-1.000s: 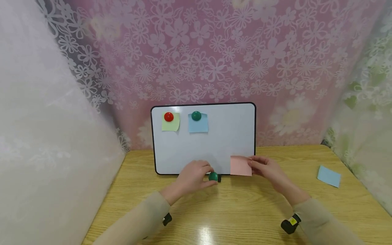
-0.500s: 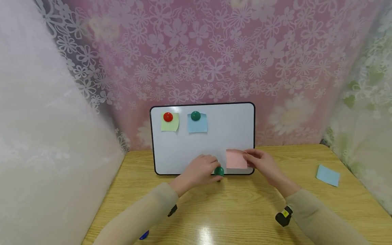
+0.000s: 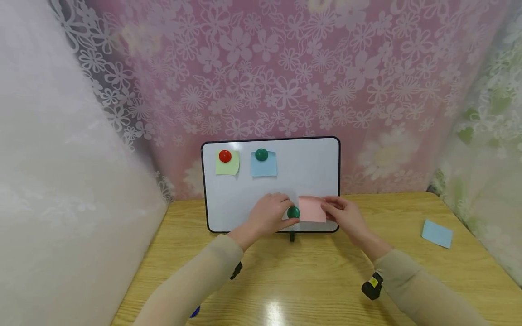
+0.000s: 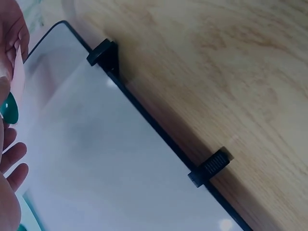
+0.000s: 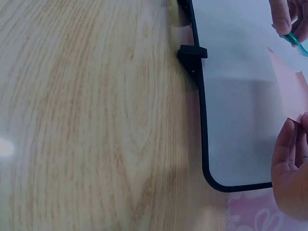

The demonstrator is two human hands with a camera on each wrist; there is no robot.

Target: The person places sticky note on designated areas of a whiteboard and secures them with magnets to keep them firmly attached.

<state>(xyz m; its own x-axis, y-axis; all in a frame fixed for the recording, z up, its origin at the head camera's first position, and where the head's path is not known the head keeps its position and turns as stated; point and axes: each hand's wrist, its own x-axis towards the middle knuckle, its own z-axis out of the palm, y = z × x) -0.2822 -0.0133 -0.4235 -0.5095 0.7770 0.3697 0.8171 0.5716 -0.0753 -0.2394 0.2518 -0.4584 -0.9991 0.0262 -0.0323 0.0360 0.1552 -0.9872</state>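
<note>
Before the lower right of a whiteboard (image 3: 232, 201) standing on the tabletop (image 3: 306, 271), the left hand (image 3: 267, 214) pinches a green magnet (image 3: 293, 212) just beside the pink note (image 3: 311, 209) whose right edge the right hand (image 3: 348, 218) pinches, both lower than the blue note (image 3: 264, 169) stuck there.

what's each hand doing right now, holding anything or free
Left hand: holding a round green magnet between thumb and fingers.
Right hand: holding a pink note, pinched at its edge.
</note>
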